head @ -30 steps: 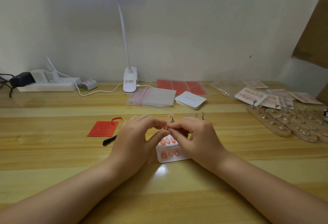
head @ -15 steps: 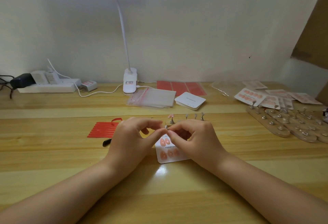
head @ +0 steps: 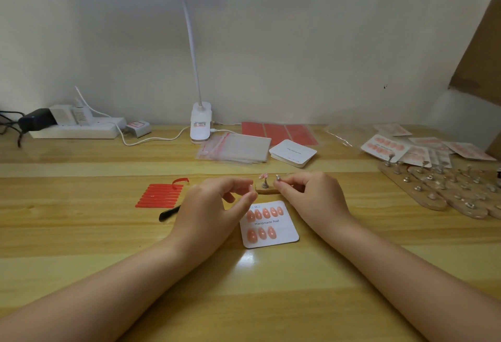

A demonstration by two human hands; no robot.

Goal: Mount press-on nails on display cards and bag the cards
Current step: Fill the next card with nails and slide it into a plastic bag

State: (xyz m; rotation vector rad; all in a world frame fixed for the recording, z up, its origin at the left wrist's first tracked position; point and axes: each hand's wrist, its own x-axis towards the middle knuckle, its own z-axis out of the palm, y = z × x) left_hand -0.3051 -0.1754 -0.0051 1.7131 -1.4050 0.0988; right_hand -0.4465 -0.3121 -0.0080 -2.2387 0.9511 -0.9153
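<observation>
display card [head: 273, 230] mid-table near front edge, 8 nails: 5 top, 3 btm | L hand [head: 214, 206] fingers curled, pinch unclear | R hand [head: 311, 195] pinches metal stud [head: 278, 177] | 1 nail on stand [head: 263, 176] btwn hands

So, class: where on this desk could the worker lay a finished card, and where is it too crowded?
Bare wood lies along the near edge of the desk, below the display card and between the forearms, and on the left between the red strips and the power strip. The right side is crowded with wooden nail stands and finished cards.
</observation>
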